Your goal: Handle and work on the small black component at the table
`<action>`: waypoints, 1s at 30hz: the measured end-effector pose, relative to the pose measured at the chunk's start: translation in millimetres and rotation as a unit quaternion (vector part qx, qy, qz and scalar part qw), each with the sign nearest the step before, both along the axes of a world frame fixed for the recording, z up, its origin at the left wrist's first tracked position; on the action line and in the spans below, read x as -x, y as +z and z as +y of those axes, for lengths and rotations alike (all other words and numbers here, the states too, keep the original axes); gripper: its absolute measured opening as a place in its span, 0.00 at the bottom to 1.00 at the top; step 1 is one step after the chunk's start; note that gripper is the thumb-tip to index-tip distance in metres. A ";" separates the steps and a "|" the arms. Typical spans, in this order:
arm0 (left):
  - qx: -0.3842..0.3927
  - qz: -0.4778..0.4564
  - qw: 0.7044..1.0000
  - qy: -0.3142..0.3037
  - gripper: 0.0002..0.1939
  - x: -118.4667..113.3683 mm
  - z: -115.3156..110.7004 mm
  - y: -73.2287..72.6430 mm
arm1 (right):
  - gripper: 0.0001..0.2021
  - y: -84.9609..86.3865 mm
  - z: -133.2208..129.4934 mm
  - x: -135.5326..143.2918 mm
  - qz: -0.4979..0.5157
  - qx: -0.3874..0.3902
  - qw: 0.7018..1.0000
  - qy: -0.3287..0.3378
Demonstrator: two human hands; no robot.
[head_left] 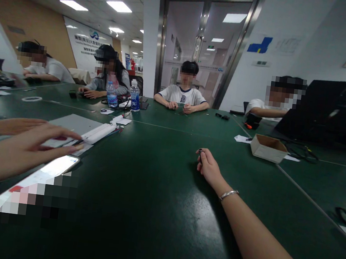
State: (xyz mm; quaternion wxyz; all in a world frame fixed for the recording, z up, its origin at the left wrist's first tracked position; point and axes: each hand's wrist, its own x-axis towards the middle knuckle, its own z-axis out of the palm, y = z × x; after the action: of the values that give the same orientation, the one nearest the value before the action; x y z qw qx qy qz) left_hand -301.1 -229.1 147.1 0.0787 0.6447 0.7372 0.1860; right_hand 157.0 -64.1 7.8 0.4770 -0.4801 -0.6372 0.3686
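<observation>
My left hand reaches in from the left edge, palm down, above a lit phone on the table. Its fingers are stretched forward, with thumb and index finger apart. A thin dark strip shows between these fingertips; whether they touch it I cannot tell. Part of the phone is blurred out by blocks. To the right, my right hand rests on the green table, its fingers curled round a small black cylinder. Most of that cylinder is hidden in the fist. A silver bracelet circles the wrist.
Beyond my left hand lie another person's forearm, a grey flat panel and a white strip. Two water bottles stand farther back. An open cardboard box and a large black case are at right. Several people sit across.
</observation>
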 end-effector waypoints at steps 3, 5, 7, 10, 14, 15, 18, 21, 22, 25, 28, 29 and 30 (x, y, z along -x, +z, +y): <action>-0.036 -0.059 0.993 -0.095 0.35 -82.1 19.7 24.9 | 0.19 1.5 -1.7 0.2 0.000 -0.003 1.000 -0.004; -0.046 -0.075 0.979 -0.182 0.28 -127.4 40.7 27.3 | 0.19 3.3 -3.3 0.0 -0.012 0.000 1.000 -0.001; -0.056 -0.088 0.958 -0.268 0.23 -165.1 66.5 18.4 | 0.19 4.4 -3.9 -0.3 -0.033 0.002 0.999 0.004; -0.070 -0.128 0.935 -0.324 0.16 -214.0 108.1 -10.8 | 0.19 4.1 -2.4 -0.2 -0.033 0.004 0.999 -0.001; -0.066 -0.205 0.931 -0.295 0.14 -272.9 152.0 -60.0 | 0.21 2.8 0.8 1.1 0.037 0.002 0.999 -0.015; -0.062 -0.225 0.928 -0.291 0.15 -285.7 159.0 -71.1 | 0.21 2.8 1.2 1.5 0.046 0.000 0.999 -0.011; -0.069 -0.290 0.910 -0.290 0.16 -315.4 169.8 -97.7 | 0.18 3.0 0.9 2.4 0.038 0.000 0.999 0.002; -0.119 -0.339 0.890 -0.281 0.13 -327.0 170.6 -113.7 | 0.15 2.6 0.6 2.6 0.022 0.003 1.000 0.003; -0.135 -0.353 0.882 -0.282 0.12 -326.9 170.4 -117.1 | 0.15 2.4 0.7 2.5 0.016 0.003 1.000 0.005; -0.160 -0.380 0.857 -0.310 0.11 -319.2 172.5 -124.0 | 0.14 1.8 1.6 1.8 -0.009 0.000 1.000 0.013; -0.161 -0.397 0.846 -0.316 0.09 -310.5 178.9 -129.8 | 0.14 1.6 2.2 1.0 -0.046 -0.015 0.999 0.022; -0.155 -0.406 0.846 -0.310 0.08 -309.0 181.4 -132.0 | 0.13 1.7 2.1 0.9 -0.058 -0.020 0.998 0.024; -0.146 -0.418 0.843 -0.305 0.07 -308.2 183.8 -134.2 | 0.13 2.1 1.8 0.8 -0.065 -0.023 0.997 0.025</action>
State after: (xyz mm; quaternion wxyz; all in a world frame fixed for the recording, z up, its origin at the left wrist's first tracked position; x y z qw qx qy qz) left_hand 7.1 -45.3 12.9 0.3370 0.7022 0.3650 0.5101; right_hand 156.1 -62.4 10.0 0.4361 -0.4761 -0.6872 0.3330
